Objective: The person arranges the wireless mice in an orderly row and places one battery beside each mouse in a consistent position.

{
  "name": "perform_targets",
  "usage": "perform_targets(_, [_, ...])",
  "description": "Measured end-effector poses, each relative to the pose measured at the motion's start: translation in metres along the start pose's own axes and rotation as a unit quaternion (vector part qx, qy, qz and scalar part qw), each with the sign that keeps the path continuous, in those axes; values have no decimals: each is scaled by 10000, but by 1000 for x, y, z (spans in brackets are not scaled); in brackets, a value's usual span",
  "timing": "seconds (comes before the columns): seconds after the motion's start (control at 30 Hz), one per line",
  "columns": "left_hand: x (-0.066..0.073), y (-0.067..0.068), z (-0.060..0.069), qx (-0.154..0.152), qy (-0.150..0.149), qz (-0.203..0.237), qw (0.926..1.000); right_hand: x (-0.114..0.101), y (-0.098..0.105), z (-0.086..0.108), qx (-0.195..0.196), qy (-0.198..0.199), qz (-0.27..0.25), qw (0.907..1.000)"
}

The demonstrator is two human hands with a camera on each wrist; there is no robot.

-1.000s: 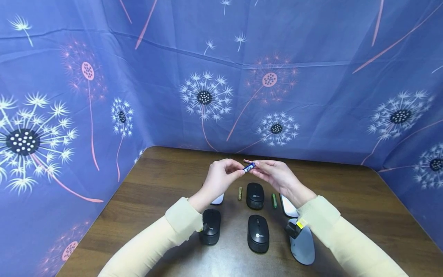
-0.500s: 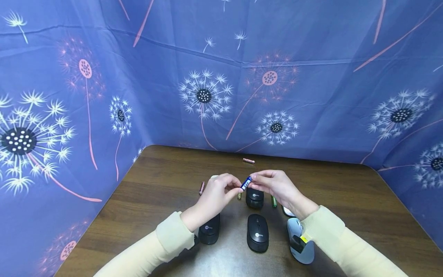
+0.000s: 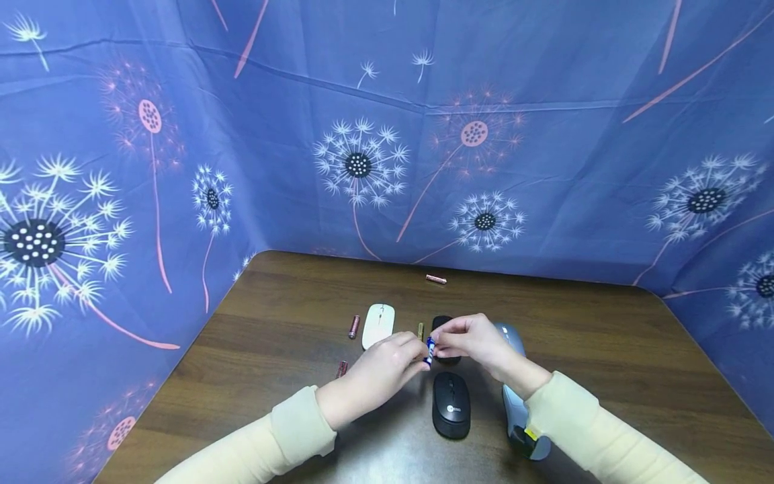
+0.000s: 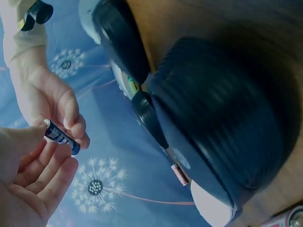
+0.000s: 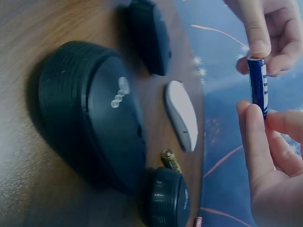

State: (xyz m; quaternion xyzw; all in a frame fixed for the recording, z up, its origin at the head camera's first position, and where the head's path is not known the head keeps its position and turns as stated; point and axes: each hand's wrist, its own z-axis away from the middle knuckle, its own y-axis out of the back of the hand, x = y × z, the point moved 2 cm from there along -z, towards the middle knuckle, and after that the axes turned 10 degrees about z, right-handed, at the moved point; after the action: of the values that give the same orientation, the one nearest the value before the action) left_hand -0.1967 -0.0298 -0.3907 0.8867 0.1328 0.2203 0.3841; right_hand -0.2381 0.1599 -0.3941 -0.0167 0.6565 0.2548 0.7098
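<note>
Both hands hold one blue battery [image 3: 430, 349] between them, off the table and above the black mice. My left hand [image 3: 387, 370] pinches one end with thumb and fingers. At the other end, the fingertips of my right hand [image 3: 480, 346] grip it. The right wrist view shows the blue battery [image 5: 258, 87] nearly upright, left hand [image 5: 274, 35] at its top and right hand [image 5: 272, 156] below. A black mouse [image 3: 451, 407] lies below the hands. Another black mouse [image 3: 442, 324] is partly hidden behind the right hand.
A white mouse [image 3: 378, 325] and a gold battery [image 3: 420, 331] lie beyond the left hand. Red batteries [image 3: 354, 327] lie to the left, and a pink battery [image 3: 436, 279] at the back. A grey-blue mouse [image 3: 515, 409] sits partly under the right forearm. Dandelion-patterned cloth [image 3: 363, 81] surrounds the table.
Both hands have come down and nearer with the blue battery, which has turned from slanted to almost in line with the view. The white mouse and red batteries on the left have come into sight.
</note>
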Motion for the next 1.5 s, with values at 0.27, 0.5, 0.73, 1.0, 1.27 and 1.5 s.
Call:
perform_targets(0.27, [9, -10, 10, -355, -412, -1138, 9920, 9, -9, 2, -230, 320, 679, 9969])
perform_targets(0.5, [11, -18, 17, -794, -151, -1508, 9853, 17, -14, 2, -396, 486, 1010, 9929])
perform_targets(0.73, [11, -25, 22, -1204, 28, -1443, 9822, 26, -17, 0, -650, 464, 1155, 9901])
perform_targets(1.0, [11, -33, 22, -1509, -39, -1582, 9758, 32, -22, -6, -699, 822, 1873, 9764])
perform_targets(1.27, [8, -41, 23, -1770, -41, -1829, 9670, 34, -23, -12, -624, 1411, 2942, 9432])
perform_targets(1.5, [5, -43, 24, -1673, -68, -1794, 9694, 36, -22, -17, -533, 1765, 3407, 9219])
